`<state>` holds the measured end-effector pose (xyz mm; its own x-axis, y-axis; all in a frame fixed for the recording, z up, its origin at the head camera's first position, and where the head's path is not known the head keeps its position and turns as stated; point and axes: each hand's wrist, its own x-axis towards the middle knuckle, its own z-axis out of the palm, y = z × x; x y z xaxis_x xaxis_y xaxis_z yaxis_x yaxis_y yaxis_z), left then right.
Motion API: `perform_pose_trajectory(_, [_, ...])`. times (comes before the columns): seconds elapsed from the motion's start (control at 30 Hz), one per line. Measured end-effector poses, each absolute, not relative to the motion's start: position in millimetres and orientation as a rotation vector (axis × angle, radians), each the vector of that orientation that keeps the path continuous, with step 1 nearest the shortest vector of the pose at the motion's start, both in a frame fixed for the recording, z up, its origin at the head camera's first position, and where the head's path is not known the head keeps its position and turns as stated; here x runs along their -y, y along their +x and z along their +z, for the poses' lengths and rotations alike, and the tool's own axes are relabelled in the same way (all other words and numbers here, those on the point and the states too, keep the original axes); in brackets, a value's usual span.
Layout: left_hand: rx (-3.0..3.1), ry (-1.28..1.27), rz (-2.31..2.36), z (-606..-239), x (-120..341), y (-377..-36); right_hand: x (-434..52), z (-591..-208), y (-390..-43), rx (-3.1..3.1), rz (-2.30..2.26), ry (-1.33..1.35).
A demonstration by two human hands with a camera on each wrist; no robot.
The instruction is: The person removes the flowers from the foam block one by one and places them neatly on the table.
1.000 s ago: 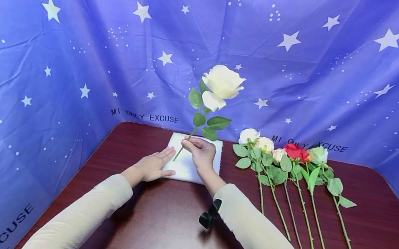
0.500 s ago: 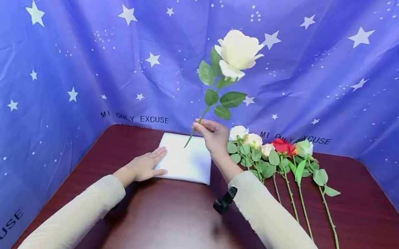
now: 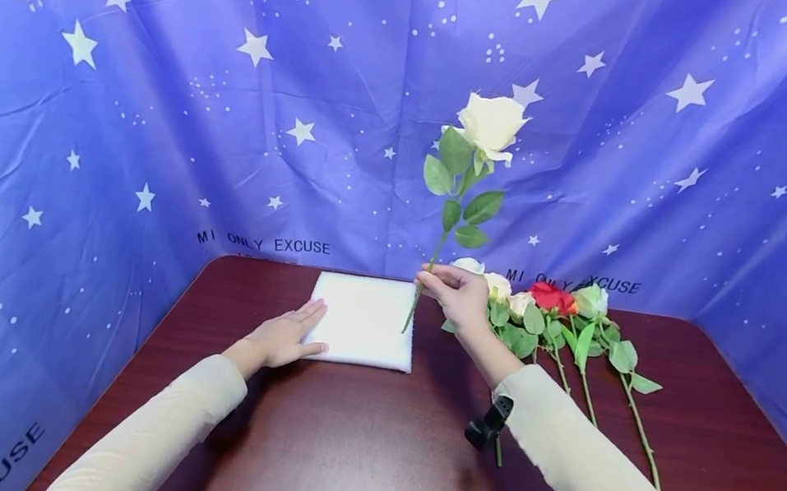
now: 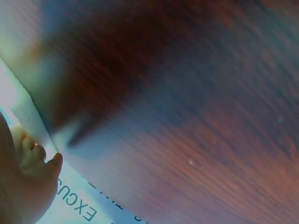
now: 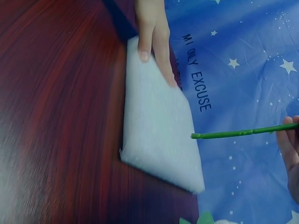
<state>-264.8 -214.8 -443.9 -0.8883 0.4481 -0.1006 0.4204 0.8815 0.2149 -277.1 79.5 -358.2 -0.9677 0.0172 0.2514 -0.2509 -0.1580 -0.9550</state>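
My right hand pinches the green stem of a white rose between thumb and fingers. The rose stands nearly upright, bloom on top, with several leaves below it. Its bare stem end points down and overlaps the right edge of a white foam block in the head view. My left hand lies with straight fingers on the left edge of that block. In the right wrist view, the left hand's fingers rest on the block's top face. The left wrist view shows only part of the left hand.
Several more roses lie in a row on the table's right side, among them a red rose and a pale green rose. The dark wooden table backs onto a blue star-printed curtain. A black wrist camera hangs under the right sleeve.
My right hand has lifted the white rose from over the middle of the foam block and carried it right, to the block's right edge. The left hand stays on the block.
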Motion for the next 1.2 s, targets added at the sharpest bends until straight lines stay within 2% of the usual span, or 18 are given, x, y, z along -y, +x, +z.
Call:
perform_pose_trajectory(0.5, [-2.888, 0.687, 0.320, -446, 214, -264, -123, -377, -248, 2.324, 2.013, 0.241])
perform_pose_trajectory(0.83, [-2.909, 0.695, 0.314, -439, 217, -269, -145, -386, -234, 2.533, 2.144, 0.089])
perform_pose_trajectory(1.2, [-2.889, 0.672, 0.302, -441, 215, -269, -154, -414, -221, 2.774, 2.069, -0.058])
